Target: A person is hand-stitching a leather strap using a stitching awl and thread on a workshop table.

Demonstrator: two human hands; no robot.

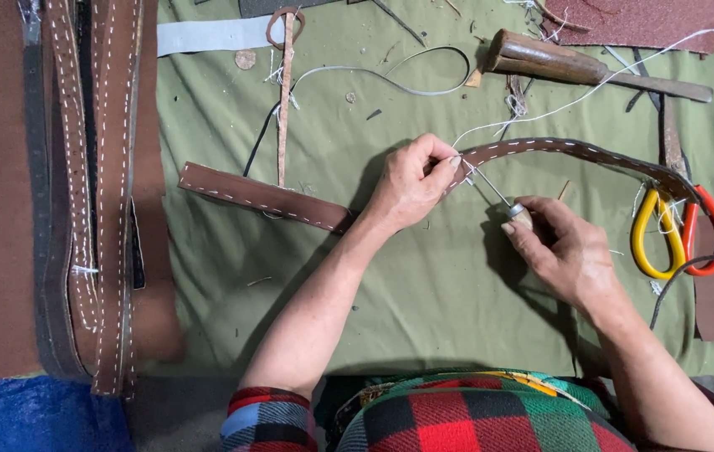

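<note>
Two hands work on one long brown leather strap [541,151] lying across the green-covered counter [424,293]. The left hand [411,184] has its fingers [445,161] closed in a pinch on the strap where it bends. The right hand [562,247] is curled tight round the wooden handle of an awl [499,197], whose thin metal point reaches the strap just beside the left fingers. White stitches already run along the strap on both sides of the pinch, out to its far end [206,180] beyond the left hand, so much of the sewing looks done. A white thread [591,88] trails away above the fingers, hinting the seam is unfinished. Yellow and red handled scissors [679,230] lie just right of the right hand, and finished stitched straps [97,167] are piled well off to the left.
</note>
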